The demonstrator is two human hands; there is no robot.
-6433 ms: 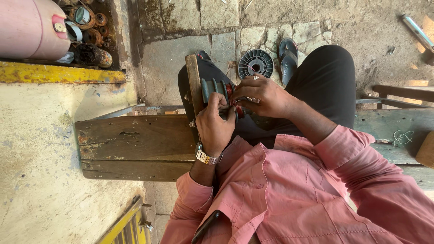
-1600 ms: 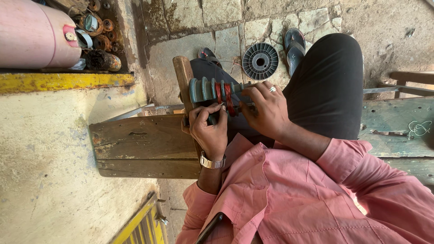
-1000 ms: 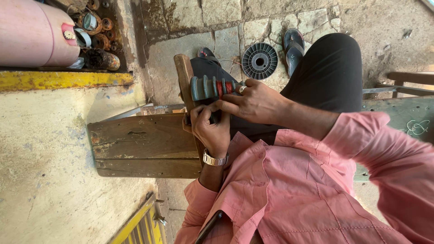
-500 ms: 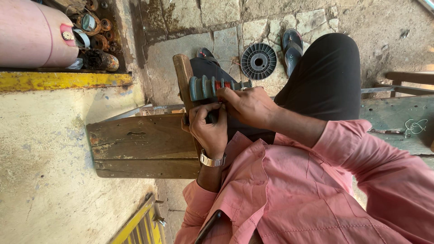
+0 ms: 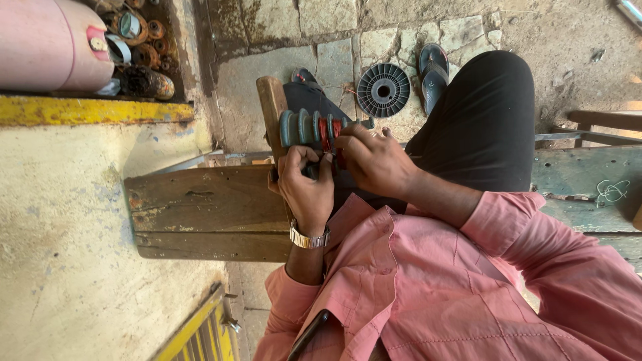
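Note:
A teal-grey grooved winding former (image 5: 302, 127) sits on a wooden block (image 5: 271, 107) over my lap. Red wire (image 5: 326, 131) fills some of its grooves. My left hand (image 5: 307, 187), with a metal watch on the wrist, grips the former from below, fingers curled around it. My right hand (image 5: 376, 162) comes in from the right, its fingertips pressed on the red windings at the former's near end. The far end of the former is hidden behind my fingers.
A worn wooden bench (image 5: 207, 214) lies under my left arm. A black plastic spool (image 5: 383, 90) and a sandal (image 5: 433, 63) lie on the stone floor. At top left are a pink cylinder (image 5: 47, 40), several old coils (image 5: 144, 50) and a yellow ledge (image 5: 93, 110).
My right hand reached over the former a second ago and has drawn back slightly to the red windings. My left hand has kept its grip throughout.

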